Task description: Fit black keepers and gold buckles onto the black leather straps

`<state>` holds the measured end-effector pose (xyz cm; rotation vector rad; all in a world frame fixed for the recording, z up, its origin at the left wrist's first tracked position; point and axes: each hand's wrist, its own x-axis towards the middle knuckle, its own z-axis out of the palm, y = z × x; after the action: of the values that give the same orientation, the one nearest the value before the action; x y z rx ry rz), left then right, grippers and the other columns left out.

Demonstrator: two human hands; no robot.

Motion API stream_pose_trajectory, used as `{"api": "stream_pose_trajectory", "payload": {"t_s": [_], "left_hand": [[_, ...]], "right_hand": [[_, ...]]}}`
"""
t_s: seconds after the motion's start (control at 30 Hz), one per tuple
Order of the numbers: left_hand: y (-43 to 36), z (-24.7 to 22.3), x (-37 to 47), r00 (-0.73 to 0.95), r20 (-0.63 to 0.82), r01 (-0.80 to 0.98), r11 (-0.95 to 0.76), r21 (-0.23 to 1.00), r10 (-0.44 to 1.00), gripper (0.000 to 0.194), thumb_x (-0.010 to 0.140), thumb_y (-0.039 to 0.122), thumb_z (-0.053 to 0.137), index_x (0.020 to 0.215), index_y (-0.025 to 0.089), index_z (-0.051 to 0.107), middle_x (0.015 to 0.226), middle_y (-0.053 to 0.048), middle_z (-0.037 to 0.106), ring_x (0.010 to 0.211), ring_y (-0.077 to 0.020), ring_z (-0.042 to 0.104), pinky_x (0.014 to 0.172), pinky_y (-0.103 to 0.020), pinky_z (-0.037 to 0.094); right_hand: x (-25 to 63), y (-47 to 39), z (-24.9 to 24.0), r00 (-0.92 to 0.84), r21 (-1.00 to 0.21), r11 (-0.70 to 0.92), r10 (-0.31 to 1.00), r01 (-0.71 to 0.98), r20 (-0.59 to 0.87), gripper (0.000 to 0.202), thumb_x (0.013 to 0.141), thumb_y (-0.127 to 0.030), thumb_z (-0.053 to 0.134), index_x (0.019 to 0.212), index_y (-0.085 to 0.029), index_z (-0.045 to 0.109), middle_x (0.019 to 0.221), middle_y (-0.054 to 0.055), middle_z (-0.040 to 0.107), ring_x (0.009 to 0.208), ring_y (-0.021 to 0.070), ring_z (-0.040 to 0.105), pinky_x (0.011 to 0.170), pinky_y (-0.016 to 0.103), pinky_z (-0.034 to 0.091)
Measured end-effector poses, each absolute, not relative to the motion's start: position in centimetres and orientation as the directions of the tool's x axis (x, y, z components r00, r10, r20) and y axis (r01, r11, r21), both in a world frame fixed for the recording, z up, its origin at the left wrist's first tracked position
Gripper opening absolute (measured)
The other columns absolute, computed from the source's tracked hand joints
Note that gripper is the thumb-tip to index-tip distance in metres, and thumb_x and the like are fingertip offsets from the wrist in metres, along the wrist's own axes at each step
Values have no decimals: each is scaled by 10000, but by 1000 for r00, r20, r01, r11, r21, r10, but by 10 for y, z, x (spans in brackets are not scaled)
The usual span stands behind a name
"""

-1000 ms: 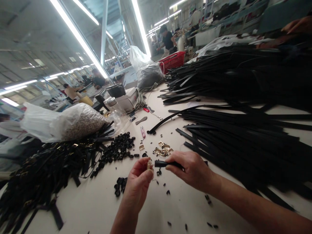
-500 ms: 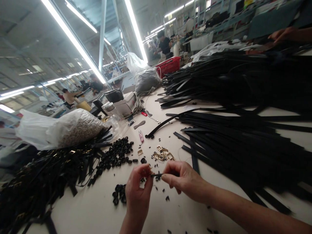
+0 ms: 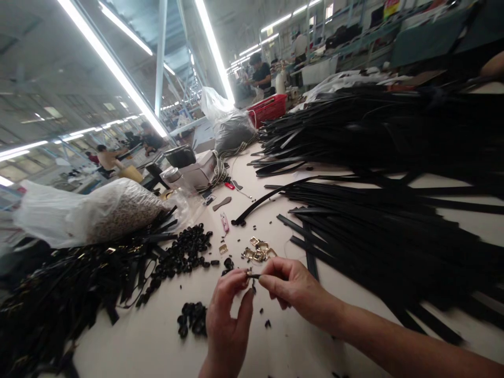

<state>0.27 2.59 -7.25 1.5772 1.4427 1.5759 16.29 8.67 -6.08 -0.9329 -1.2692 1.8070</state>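
The right hand (image 3: 294, 285) pinches a black strip (image 3: 255, 276), mostly hidden in its grip, its tip showing between the hands above the surface (image 3: 291, 346); what the half-curled left hand (image 3: 228, 317) holds, I cannot tell.

A factory workshop stretches away beyond my pale worktable (image 3: 149, 341): long tube lights (image 3: 112, 65) slant across the upper left of the frame past metal posts (image 3: 160, 60), and other workers (image 3: 260, 73) are at their places at upper centre and far left. Goods lie in bulk before me, with black straps (image 3: 378, 226) heaped across the right, small black rings (image 3: 187, 241) and gold buckles (image 3: 258, 256) near the centre, and a stuffed plastic bag (image 3: 122, 210) at left.
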Motion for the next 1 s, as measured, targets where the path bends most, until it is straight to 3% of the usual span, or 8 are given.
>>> {"api": "stream_pose_trajectory", "payload": {"t_s": [0.17, 0.27, 0.4, 0.57, 1.0], "left_hand": [[26, -69, 5, -329, 116, -106, -159, 981, 937, 180, 875, 322, 667, 1002, 194, 676, 1008, -94, 690, 946, -212, 656, 833, -299, 558], [31, -66, 5, -311, -62, -391, -68, 918, 948, 242, 777, 290, 783, 981, 202, 688, 923, -69, 716, 912, -197, 679, 845, -287, 564], [34, -62, 6, -257, -235, -617, 27, 786, 937, 363, 618, 189, 892, 940, 195, 725, 936, -71, 732, 939, -200, 693, 862, -251, 560], [31, -63, 9, -216, -262, -728, 23, 685, 941, 315, 606, 204, 909, 877, 197, 750, 919, -57, 739, 970, -203, 691, 851, -216, 562], [27, -63, 6, -173, -343, -785, 81, 614, 923, 325, 626, 26, 837, 910, 154, 746, 1010, -102, 731, 981, -201, 686, 875, -208, 555]], "right_hand": [[164, 83, -58, -470, -987, -130, 880, -90, -73, 164, 781, -308, 643, 732, -154, 615, 584, -39, 544, 469, 71, 448, 433, 185, 375], [167, 81, -58, -438, -999, 48, 898, 2, 42, 128, 806, -272, 645, 747, -159, 649, 616, -29, 576, 522, 84, 478, 502, 205, 397], [169, 81, -58, -413, -974, 209, 897, 86, 156, 88, 824, -240, 647, 781, -168, 674, 688, -9, 643, 633, 117, 553, 604, 231, 426], [168, 81, -57, -409, -969, 235, 893, 74, 186, 96, 828, -251, 640, 813, -163, 676, 735, 11, 675, 669, 140, 588, 630, 247, 447], [168, 80, -66, -382, -948, 310, 886, 65, 263, 86, 850, -256, 645, 845, -179, 683, 748, 10, 680, 669, 139, 606, 631, 245, 463]]}}
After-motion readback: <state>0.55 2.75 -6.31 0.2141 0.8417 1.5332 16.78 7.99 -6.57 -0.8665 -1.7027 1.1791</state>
